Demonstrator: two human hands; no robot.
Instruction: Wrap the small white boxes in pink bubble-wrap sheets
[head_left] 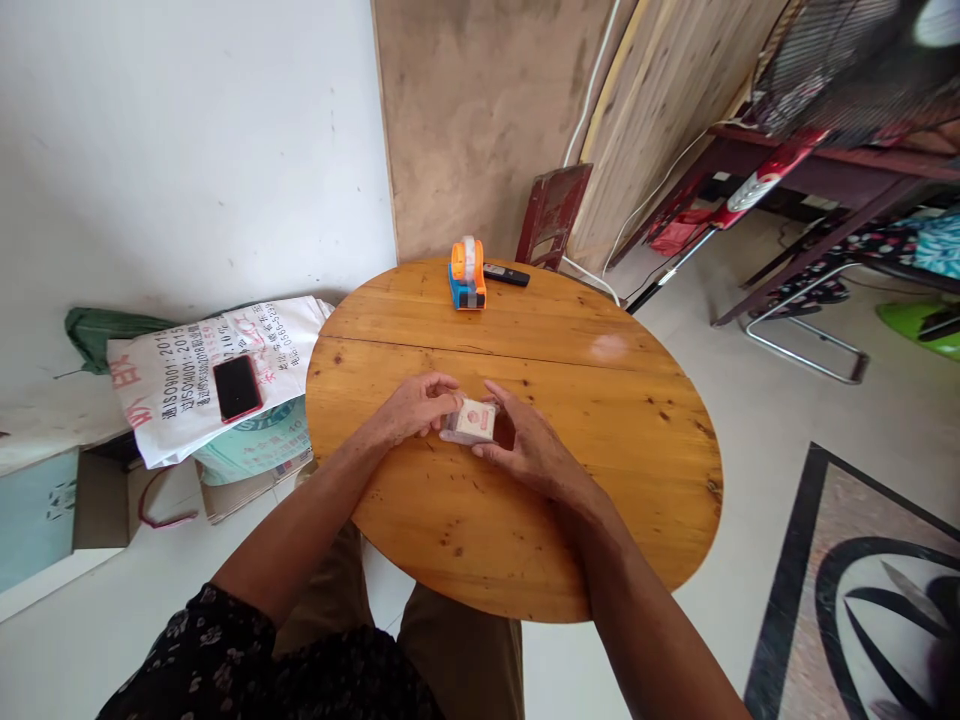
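Note:
A small whitish pack with red print (475, 420) and a clear wrapping lies near the middle of the round wooden table (525, 540). My left hand (417, 408) is at its left side, fingers bent and pressed together at the pack's edge; whether they pinch the wrapping is too small to tell. On the right, my right hand (529, 440) is curved around the pack with thumb and fingers apart, and a gap shows between palm and pack.
At the table's far edge stand an orange and blue tape dispenser (468, 274) and a black pen-like object (507, 274). A phone (238, 388) lies on white sacks (180, 400) at the left. Behind are a red chair (553, 215) and a fan (772, 180).

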